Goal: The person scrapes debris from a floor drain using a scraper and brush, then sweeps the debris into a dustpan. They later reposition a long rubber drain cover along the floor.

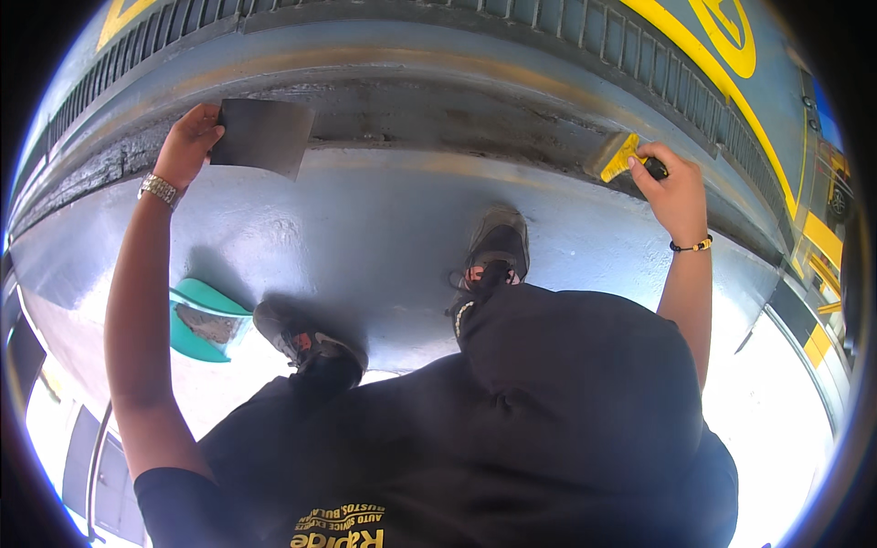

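While our left grip (187,139) is clamped on the edge of a thin dark sheet (263,137), our right grip (674,187) is wrapped round the black handle (656,167) of a yellow brush-like tool (619,159). Sheet: slightly bowed, over the left stretch of the dirty channel (438,114); contact unclear. Tool: at the channel's right stretch, head angled toward it; can't tell if it touches. Near side of the channel: grey floor (393,201), our right shoe (498,245) closest, left shoe (297,336) farther back, green dustpan (206,294) holding dirt (208,324) back and left. Far side of the channel: slatted grating (630,55), then a yellow stripe (731,87).
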